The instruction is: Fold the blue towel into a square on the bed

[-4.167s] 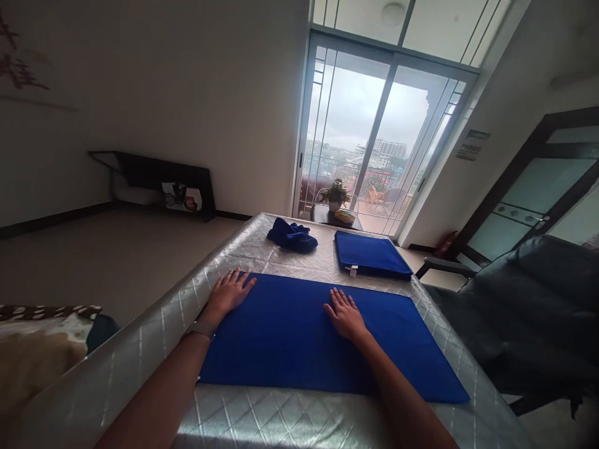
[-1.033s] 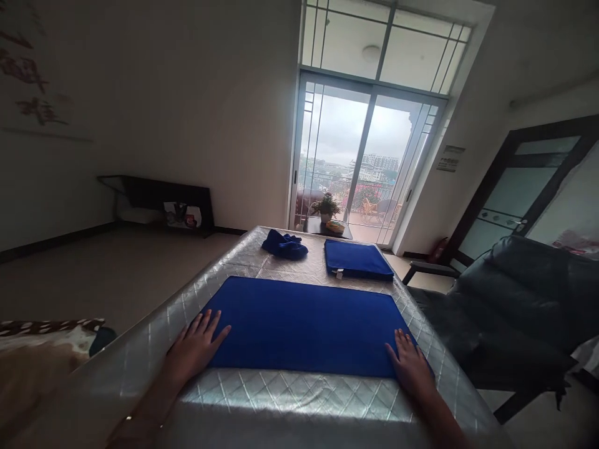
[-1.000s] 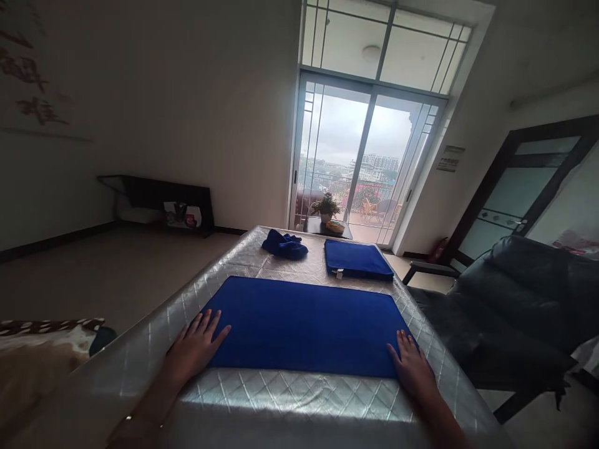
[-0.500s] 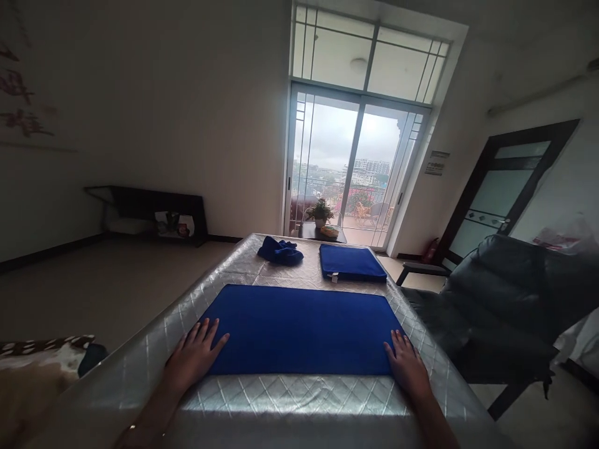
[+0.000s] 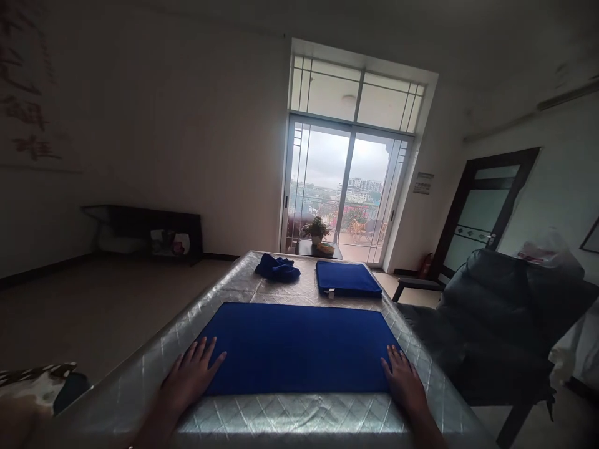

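A flat blue cloth (image 5: pixel 299 349) lies spread out on a table with a silvery quilted cover (image 5: pixel 299 415). On its left edge rests my left hand (image 5: pixel 191 371), palm down with the fingers spread. My right hand (image 5: pixel 402 374) lies flat at the opposite edge, fingers stretched out. Neither hand grips anything. Beyond the cloth, a folded stack of blue cloth (image 5: pixel 349 278) with a small white tag sits at the right. A crumpled blue cloth (image 5: pixel 277 268) lies to the left of that stack.
A dark padded armchair (image 5: pixel 496 330) stands close along the table's right side. Past the far end is a small table (image 5: pixel 306 249) with a potted plant (image 5: pixel 317 229), before glass sliding doors (image 5: pixel 341 193). A dark low bench (image 5: pixel 150 227) stands by the left wall.
The camera view has tilted up slightly, so the whole scene sits lower in the picture. Both hands stay flat at the cloth's edges.
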Demonstrator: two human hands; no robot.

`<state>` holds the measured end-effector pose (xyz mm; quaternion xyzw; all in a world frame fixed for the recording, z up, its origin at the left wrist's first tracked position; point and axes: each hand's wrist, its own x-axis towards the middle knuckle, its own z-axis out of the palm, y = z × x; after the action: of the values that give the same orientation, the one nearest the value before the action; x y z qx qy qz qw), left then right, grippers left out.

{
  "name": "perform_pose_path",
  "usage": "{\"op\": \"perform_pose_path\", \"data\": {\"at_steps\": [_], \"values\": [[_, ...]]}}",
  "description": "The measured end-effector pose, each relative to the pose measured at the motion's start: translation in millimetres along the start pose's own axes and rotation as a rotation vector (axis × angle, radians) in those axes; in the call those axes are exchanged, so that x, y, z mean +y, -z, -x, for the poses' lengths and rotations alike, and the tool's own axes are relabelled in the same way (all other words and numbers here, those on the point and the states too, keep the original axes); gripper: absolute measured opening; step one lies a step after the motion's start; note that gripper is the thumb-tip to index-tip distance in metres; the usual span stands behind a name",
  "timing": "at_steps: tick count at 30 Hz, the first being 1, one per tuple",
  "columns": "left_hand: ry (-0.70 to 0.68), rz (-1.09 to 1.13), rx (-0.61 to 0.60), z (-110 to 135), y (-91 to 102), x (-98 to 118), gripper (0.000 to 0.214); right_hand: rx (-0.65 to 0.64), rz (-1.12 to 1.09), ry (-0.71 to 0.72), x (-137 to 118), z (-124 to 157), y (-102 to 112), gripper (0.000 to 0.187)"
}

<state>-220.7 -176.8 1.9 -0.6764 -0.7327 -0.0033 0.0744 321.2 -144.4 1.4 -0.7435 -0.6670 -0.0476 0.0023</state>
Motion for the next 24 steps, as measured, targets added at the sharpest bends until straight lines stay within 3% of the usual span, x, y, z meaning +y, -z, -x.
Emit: {"op": "perform_pose_path", "data": {"at_steps": [4, 8, 18, 24], "values": [[-0.005, -0.149, -0.021, 1, 1.0, 2, 0.059, 0.048, -0.001, 0.048, 3, 0, -6, 0.053], [-0.023, -0.125, 0.003, 1, -0.6, 0, 0.058, 0.064, -0.048, 0.039, 4, -1, -7, 0.053], [-0.012, -0.148, -0.108, 0, 2.7, 0, 0.057, 0.037, -0.138, -0.031, 6, -7, -13, 0.062], [-0.037, -0.108, -0.034, -1, -9.7, -7, 0.056, 0.026, -0.123, 0.039, 10, -6, -15, 0.057]]}}
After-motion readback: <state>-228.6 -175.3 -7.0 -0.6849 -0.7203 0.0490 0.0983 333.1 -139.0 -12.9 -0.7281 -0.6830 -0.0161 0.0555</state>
